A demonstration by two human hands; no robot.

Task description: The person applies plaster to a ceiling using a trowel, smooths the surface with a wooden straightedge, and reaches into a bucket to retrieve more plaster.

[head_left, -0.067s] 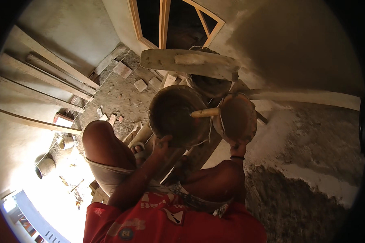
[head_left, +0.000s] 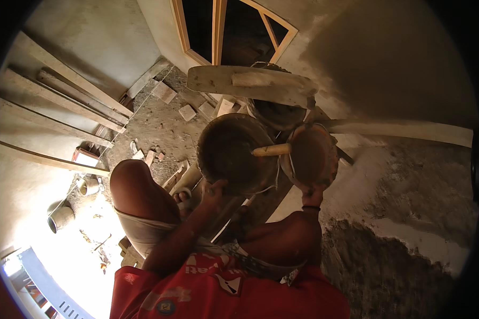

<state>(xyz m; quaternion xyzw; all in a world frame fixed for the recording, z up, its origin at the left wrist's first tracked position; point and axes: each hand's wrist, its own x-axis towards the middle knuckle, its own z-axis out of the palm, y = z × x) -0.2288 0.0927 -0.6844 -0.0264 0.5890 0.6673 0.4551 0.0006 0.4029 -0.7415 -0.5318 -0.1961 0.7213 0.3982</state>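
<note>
My left hand [head_left: 214, 192] is closed on the near rim of a dark, mortar-smeared bucket [head_left: 207, 139]. My right hand [head_left: 313, 195] grips the near edge of a shallow round pan [head_left: 310, 159], tilted beside the bucket. A light wooden tool handle [head_left: 272, 150] spans the gap between bucket and pan; the rest of that tool is hidden in shadow. Just beyond stands a second bucket [head_left: 277, 113], with a long wooden plastering float [head_left: 250, 85] lying across its top.
Below me run scaffold planks [head_left: 270, 204], near my bent knees. Beyond the buckets is a wooden window frame [head_left: 217, 32] in the wall. Long boards [head_left: 64, 100] lean at the left. Brick pieces [head_left: 164, 92] and small buckets [head_left: 62, 218] sit on the floor far below.
</note>
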